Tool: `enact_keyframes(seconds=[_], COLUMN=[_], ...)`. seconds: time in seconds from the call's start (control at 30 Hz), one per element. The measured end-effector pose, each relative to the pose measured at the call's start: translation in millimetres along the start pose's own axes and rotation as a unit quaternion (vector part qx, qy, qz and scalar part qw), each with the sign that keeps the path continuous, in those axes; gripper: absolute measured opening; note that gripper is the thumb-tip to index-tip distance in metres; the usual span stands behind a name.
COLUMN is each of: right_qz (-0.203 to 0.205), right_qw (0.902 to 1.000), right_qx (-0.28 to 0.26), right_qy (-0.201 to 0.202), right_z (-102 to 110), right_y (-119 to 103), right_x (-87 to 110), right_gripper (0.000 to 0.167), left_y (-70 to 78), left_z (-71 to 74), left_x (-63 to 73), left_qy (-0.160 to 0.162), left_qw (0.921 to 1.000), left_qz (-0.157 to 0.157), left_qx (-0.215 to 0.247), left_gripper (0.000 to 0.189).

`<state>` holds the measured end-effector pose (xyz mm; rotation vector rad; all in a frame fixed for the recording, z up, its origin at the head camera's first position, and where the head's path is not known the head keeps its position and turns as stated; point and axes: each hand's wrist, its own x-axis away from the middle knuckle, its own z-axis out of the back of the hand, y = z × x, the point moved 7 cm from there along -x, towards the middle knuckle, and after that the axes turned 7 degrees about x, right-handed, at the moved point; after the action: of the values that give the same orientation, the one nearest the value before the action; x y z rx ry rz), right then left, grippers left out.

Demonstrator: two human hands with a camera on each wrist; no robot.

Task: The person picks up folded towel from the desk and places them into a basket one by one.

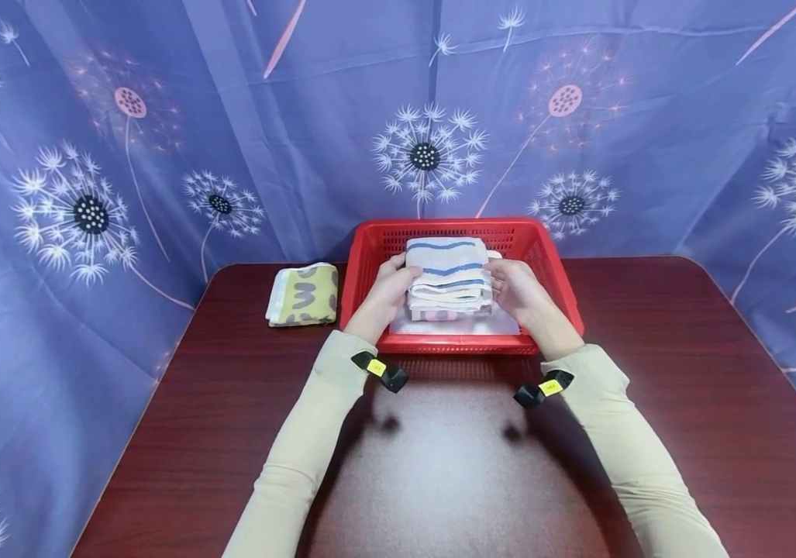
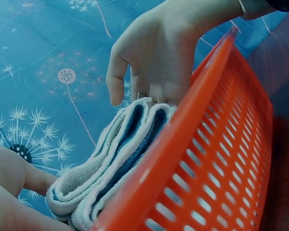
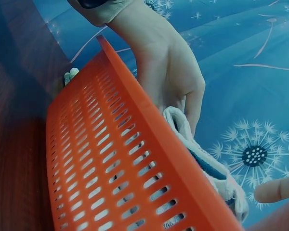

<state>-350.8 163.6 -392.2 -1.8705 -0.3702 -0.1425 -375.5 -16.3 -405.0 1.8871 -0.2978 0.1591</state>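
In the head view a folded white towel (image 1: 445, 260) with blue stripes lies on top of other folded cloths (image 1: 432, 314) inside a red plastic basket (image 1: 463, 344). My left hand (image 1: 389, 288) holds the striped towel by its left edge, thumb over the top and fingers down the side. At the right edge, my right hand (image 1: 519, 291) has its fingers extended beside the stack, with its thumb apart from the cloth. The left wrist view shows the towel's folded layers (image 2: 120, 149) between both hands, partly hidden by the basket's front wall.
A folded yellow-green towel (image 1: 303, 294) with grey shapes lies left of the basket on the dark red wooden table (image 1: 439, 465). Behind the table hangs a blue curtain (image 1: 342, 116) with dandelion prints. The basket's slotted walls stand around the stack.
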Motion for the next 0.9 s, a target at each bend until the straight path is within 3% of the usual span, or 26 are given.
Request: enact_keyframes(seconds=[0.27,0.7,0.9], right_qz=[-0.012,-0.005,-0.021], right_qw=[0.9998,0.9999,0.9995], right_qx=[0.015,-0.007,-0.002], right_qy=[-0.001,0.006,0.025], right_z=[1.2,1.0,4.3], right_y=[2.5,-2.2,1.2], right_x=[0.5,1.0,-0.4], right_gripper=[0.026,0.014,0.016], left_y=[-2.9,0.8,-1.4], left_z=[0.5,-2.2,-2.7], left_x=[0.5,0.6,-0.1], left_qy=[-0.002,0.0,-0.003], left_qw=[0.9997,0.9999,0.9991], left_qz=[0.004,-0.01,0.002], left_qx=[-0.022,-0.011,-0.043], left_gripper=[0.054,0.056,0.056])
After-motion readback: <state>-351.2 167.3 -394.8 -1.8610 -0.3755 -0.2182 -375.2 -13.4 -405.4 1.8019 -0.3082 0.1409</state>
